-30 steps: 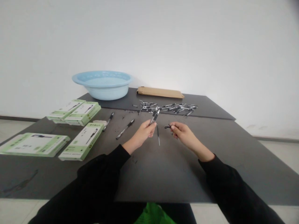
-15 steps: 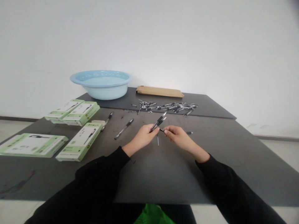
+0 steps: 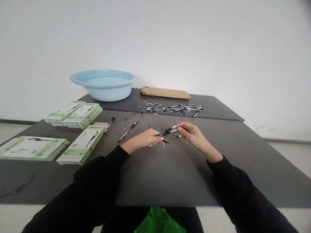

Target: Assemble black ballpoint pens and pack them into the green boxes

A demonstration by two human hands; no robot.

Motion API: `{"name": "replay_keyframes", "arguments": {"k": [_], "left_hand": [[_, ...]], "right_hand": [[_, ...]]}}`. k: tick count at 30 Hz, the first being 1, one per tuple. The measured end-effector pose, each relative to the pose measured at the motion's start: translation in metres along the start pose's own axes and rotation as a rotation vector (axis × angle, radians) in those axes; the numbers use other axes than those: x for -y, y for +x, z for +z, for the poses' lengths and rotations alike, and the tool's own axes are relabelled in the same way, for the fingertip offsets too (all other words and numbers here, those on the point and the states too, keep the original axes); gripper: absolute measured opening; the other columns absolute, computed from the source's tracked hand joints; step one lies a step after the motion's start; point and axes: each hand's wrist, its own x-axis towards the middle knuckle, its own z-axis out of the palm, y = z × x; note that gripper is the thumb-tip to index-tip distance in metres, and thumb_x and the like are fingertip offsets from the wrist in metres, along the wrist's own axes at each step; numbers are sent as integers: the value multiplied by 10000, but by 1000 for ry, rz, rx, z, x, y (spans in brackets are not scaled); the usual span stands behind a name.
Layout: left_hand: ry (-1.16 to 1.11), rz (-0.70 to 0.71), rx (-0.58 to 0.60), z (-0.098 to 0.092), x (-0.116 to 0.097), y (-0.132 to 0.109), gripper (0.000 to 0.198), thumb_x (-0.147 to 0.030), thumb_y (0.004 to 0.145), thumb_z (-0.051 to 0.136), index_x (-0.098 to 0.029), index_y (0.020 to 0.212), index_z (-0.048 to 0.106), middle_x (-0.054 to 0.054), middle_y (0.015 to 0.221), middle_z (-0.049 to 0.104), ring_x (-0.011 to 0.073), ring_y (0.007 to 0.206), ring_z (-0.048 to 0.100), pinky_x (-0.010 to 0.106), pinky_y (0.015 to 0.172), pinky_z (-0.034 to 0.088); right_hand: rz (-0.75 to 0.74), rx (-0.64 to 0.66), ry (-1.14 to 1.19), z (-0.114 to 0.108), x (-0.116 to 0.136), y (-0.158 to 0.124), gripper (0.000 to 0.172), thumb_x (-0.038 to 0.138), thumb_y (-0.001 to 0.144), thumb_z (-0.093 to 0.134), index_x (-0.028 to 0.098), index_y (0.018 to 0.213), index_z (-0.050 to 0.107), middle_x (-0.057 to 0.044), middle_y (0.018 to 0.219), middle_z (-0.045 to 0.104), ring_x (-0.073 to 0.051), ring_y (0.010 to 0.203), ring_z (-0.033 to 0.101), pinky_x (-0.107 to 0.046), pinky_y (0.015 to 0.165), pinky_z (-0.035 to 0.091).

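My left hand is closed around a few gel pens with black grips and clear barrels. They lie nearly level, their tips pointing right. My right hand pinches at the tip end of these pens; its fingers partly hide the tips. A small black piece juts out below my left fingers, and I cannot tell whether it is a cap. On the table under the hands lies a thin clear tube. A small pen part shows just below my right fingers.
Loose pens and small pen parts are heaped at the back. Two capped pens lie left of my hands. Green-and-white pen boxes stand further left. Behind are a blue basin and a brown cardboard packet.
The held pens have turned from pointing up and right to nearly level. My right hand has shifted from the pens' lower end to their tips. The camera view has moved slightly.
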Motion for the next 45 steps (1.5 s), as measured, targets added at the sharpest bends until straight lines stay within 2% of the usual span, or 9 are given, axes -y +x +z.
{"name": "replay_keyframes", "arguments": {"k": [5, 9, 19, 23, 28, 31, 36, 40, 45], "left_hand": [[-47, -39, -2, 0, 0, 0, 413, -558, 766, 633, -152, 689, 639, -47, 436, 402, 78, 374, 332, 212, 403, 215], [-101, -64, -5, 0, -1, -1, 382, -527, 766, 643, -156, 678, 628, -53, 427, 373, 75, 369, 299, 217, 399, 192], [-91, -79, 14, -1, -1, -1, 363, -502, 793, 621, -151, 701, 620, -61, 439, 350, 70, 381, 289, 219, 408, 198], [-41, -98, 26, -1, -1, 0, 384, -517, 791, 615, -142, 707, 603, -59, 450, 376, 67, 388, 305, 210, 407, 197], [33, -88, 56, 0, -2, 0, 399, -523, 808, 587, -129, 751, 613, -67, 463, 382, 64, 387, 324, 203, 403, 222], [76, -71, 66, 1, -4, 1, 394, -515, 808, 582, -127, 756, 620, -69, 462, 384, 67, 379, 336, 205, 400, 238], [153, -76, 27, 5, -6, 0, 385, -497, 828, 542, -129, 755, 628, -73, 433, 370, 76, 366, 340, 206, 398, 237], [245, -46, -24, 6, -8, -1, 381, -472, 843, 514, -126, 759, 649, -63, 443, 390, 78, 390, 362, 205, 429, 250], [339, -7, -39, 3, -8, 2, 334, -410, 827, 527, -121, 714, 653, -42, 505, 434, 80, 465, 383, 207, 478, 276]], "right_hand": [[6, 1, 12, -1, 1, 0, 390, 500, 757, 687, 183, 962, 585, 7, 687, 599, -102, 551, 485, -234, 512, 336], [-3, -35, 27, -2, 3, -1, 383, 491, 744, 706, 175, 923, 588, -16, 699, 642, -105, 556, 517, -236, 510, 344], [-21, -101, 17, -5, 4, 0, 377, 476, 710, 743, 173, 879, 595, -21, 675, 659, -118, 576, 544, -235, 510, 348], [-35, -109, 16, -6, 5, 0, 365, 466, 710, 747, 171, 868, 603, -14, 664, 655, -107, 552, 523, -234, 499, 330], [-8, -41, 33, -1, 5, -2, 347, 432, 706, 763, 168, 870, 610, -8, 650, 668, -93, 526, 495, -230, 492, 313], [69, -18, 94, 2, 1, -2, 381, 424, 678, 789, 174, 893, 599, -14, 666, 700, -72, 461, 437, -224, 456, 285], [182, 0, 280, 5, -9, 1, 345, 412, 630, 821, 162, 748, 614, -38, 666, 713, -41, 384, 333, -228, 401, 206], [190, -1, 391, 9, -12, 2, 317, 370, 609, 840, 164, 696, 616, -21, 615, 685, -45, 403, 345, -231, 415, 203], [190, -4, 369, 11, -11, 0, 333, 375, 606, 838, 168, 669, 585, -26, 613, 679, -52, 417, 359, -232, 427, 200]]}}
